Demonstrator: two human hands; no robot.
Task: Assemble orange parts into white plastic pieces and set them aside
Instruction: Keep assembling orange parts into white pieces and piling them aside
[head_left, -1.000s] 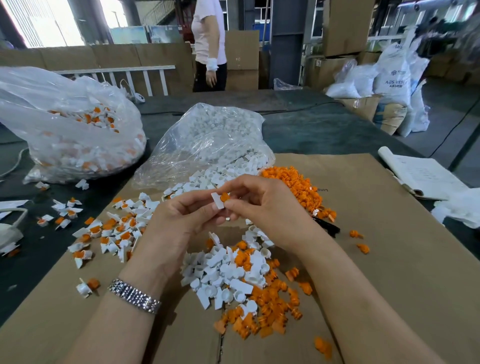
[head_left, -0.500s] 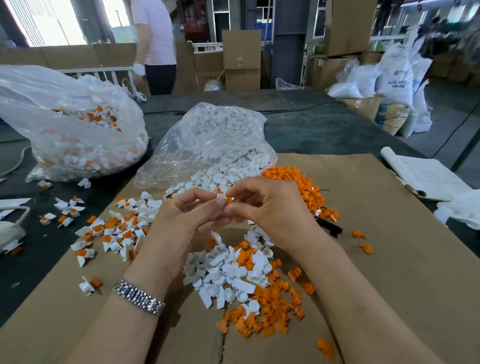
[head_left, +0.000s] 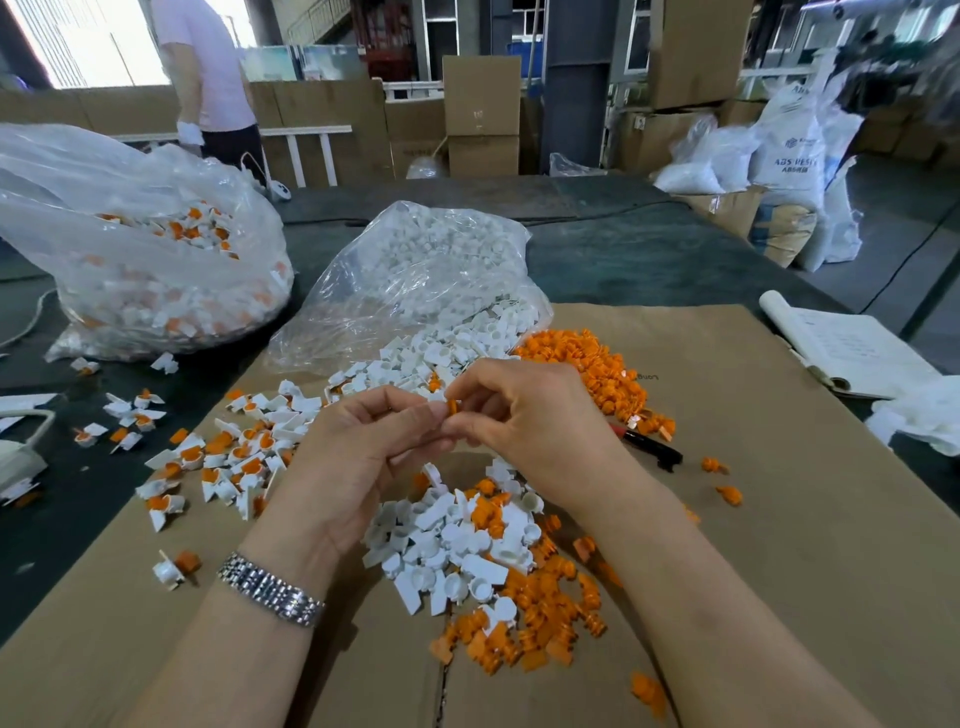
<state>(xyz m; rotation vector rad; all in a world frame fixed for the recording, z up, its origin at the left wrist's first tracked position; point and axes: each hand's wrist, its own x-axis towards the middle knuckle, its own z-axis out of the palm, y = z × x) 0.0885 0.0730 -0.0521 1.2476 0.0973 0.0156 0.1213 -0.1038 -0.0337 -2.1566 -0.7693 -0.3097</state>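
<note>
Both hands, left hand (head_left: 363, 447) and right hand (head_left: 524, 421), pinch one orange part (head_left: 451, 406) at a mostly hidden white piece; many finished assemblies (head_left: 228, 457) lie left, a loose pile (head_left: 467, 551) remains below.

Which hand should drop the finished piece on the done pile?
Probably the left hand: the done pile lies on its side, while the right hand pinches the orange part, nearer the loose orange heap.

Matt cardboard sheet (head_left: 727, 519), glossy plastic bag (head_left: 415, 280), metal watch (head_left: 270, 590).

A black marker (head_left: 652, 451) lies on the cardboard sheet (head_left: 779, 519); an open booklet (head_left: 852, 348) sits far right.
</note>
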